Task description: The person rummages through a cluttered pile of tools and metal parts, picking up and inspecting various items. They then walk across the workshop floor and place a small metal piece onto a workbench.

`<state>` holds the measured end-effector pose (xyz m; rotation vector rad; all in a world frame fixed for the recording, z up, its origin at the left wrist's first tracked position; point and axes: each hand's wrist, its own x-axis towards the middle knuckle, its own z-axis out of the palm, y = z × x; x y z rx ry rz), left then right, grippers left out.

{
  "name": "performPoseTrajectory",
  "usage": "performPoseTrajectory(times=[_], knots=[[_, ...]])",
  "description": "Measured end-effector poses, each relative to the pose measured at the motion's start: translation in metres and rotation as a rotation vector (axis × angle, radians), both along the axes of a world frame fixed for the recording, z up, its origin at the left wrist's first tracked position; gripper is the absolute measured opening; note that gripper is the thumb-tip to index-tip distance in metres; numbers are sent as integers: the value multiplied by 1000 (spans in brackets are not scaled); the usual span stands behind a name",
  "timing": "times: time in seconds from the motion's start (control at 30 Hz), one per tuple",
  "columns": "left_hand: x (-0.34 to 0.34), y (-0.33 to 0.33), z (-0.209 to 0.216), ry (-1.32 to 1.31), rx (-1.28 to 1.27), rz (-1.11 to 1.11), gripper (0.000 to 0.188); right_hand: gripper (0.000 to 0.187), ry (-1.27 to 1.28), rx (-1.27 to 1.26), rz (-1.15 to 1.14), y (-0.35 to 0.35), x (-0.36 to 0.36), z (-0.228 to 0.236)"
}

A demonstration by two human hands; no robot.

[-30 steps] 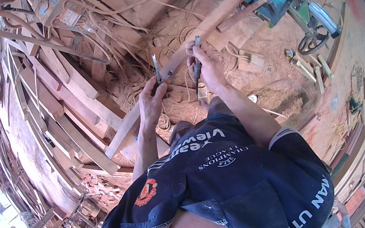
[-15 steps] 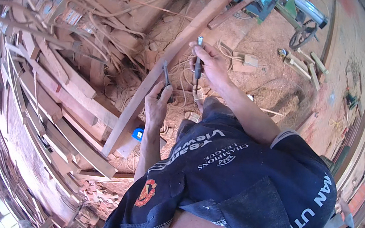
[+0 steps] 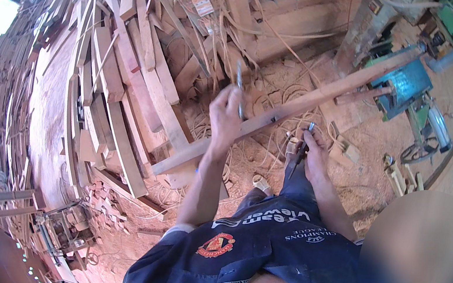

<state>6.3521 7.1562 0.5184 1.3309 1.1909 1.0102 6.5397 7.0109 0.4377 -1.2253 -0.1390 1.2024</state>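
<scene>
My left hand (image 3: 225,116) is raised over a long wooden beam (image 3: 316,99), its fingers closed round a narrow metal-bladed tool (image 3: 240,77). The blade points away from me; the handle is hidden in my fist. A small dark notch (image 3: 273,118) shows in the beam to the right of that hand. On the near side of the beam, my right hand (image 3: 314,154) grips a dark-handled tool with a bright metal end (image 3: 310,127). I cannot make out its exact kind. Both tools are apart from the beam.
The beam slants up to a teal machine (image 3: 411,82) at the far right. Stacked planks (image 3: 119,107) fill the left. Wood offcuts (image 3: 401,176) lie at the right, and shavings and strips cover the sawdusty floor (image 3: 260,153). A blurred patch hides the lower right.
The view has swung, so the beam and machine sit further right. My left hand has lifted its tool off the beam's surface. My right hand has lowered to the beam's near side, still gripping its tool.
</scene>
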Motion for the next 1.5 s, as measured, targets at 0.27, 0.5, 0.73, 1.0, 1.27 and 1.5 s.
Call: performPoseTrajectory(times=[0.27,0.5,0.73,1.0,1.27,1.5], knots=[[28,315,24,78,561,362,14,18,-92,63,177,38,58,-20],[54,539,16,1088,645,172,14,26,-179,54,2,46,121,-14],[34,561,19,1206,536,334,21,28,-307,-65,-113,40,155,-6],[40,468,60,987,620,595,31,25,-269,55,-263,21,150,-4],[111,112,-24,398,693,-396,45,29,-700,29,-308,-26,98,5],[166,-104,-49,227,177,-1208,43,35,-805,137,-119,-82,71,20]])
